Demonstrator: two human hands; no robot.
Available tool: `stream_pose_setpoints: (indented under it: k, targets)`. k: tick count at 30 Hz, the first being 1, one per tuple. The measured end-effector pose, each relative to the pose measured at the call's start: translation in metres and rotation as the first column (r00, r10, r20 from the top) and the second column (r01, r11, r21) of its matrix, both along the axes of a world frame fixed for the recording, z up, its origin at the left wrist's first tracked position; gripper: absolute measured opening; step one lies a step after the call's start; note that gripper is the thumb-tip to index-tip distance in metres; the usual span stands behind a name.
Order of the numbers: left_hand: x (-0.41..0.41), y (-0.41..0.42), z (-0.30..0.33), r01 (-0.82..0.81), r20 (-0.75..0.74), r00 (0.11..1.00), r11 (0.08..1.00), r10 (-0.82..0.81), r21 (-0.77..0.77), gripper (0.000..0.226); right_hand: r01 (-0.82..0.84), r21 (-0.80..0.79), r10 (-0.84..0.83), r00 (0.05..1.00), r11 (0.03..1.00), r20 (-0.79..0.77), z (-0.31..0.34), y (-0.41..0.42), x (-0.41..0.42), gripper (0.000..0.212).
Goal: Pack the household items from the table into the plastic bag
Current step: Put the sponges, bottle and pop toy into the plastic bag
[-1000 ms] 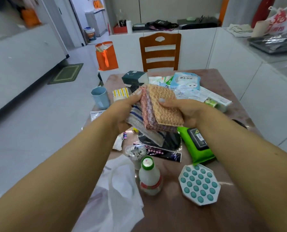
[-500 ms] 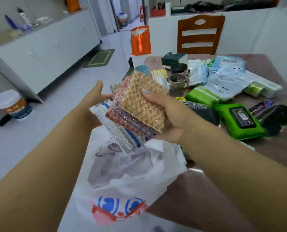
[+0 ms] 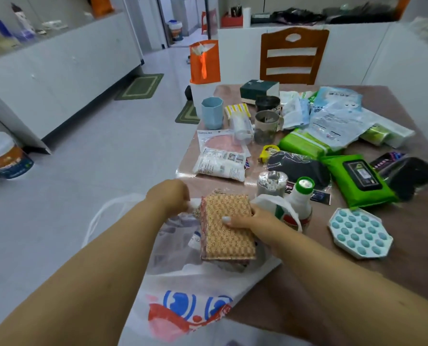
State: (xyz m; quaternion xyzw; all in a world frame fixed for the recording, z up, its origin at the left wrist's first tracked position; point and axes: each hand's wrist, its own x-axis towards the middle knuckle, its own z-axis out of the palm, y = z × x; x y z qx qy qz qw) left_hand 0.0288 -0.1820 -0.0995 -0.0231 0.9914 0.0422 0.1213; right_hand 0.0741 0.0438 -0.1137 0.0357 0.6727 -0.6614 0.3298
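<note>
A pack of woven scouring pads (image 3: 226,228), gold on top with pink ones under it, lies at the mouth of the white plastic bag (image 3: 195,290) that hangs over the table's near left corner. My right hand (image 3: 253,221) grips the pack's right edge, thumb on top. My left hand (image 3: 169,196) pinches the bag's rim just left of the pack. One bag handle (image 3: 276,206) loops beside the white bottle (image 3: 300,203) with a green cap.
The brown table (image 3: 295,283) holds a teal-dotted octagonal tray (image 3: 360,233), green wipes pack (image 3: 357,181), cotton swab jar (image 3: 270,183), black pouch (image 3: 295,166), cotton pads pack (image 3: 223,156), blue cup (image 3: 211,112), mugs and sachets. A wooden chair (image 3: 292,56) stands behind; an orange bag (image 3: 204,62) sits left.
The scouring pads came down from chest height to the bag's mouth. My left hand let go of the pack and took hold of the bag's rim.
</note>
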Motion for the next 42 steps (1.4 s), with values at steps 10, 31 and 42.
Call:
stream_pose_setpoints:
  k: [10,31,42]
  targets:
    - [-0.026,0.023,0.028,-0.151,-0.138,0.946,0.777,0.292,0.611,0.007,-0.072,0.851,0.395,0.904,0.52,-0.165,-0.002,-0.019,-0.014,0.073]
    - [-0.002,-0.023,0.067,-0.081,0.071,0.995,0.984,0.071,0.16,0.035,0.753,0.185,-0.016,0.251,0.632,-0.968,0.169,0.041,-0.012,0.029]
    - [-0.003,-0.028,0.058,-0.105,-0.082,0.987,0.937,0.14,0.334,0.04,0.025,0.554,0.118,0.968,0.832,-0.221,0.028,-0.093,-0.021,0.044]
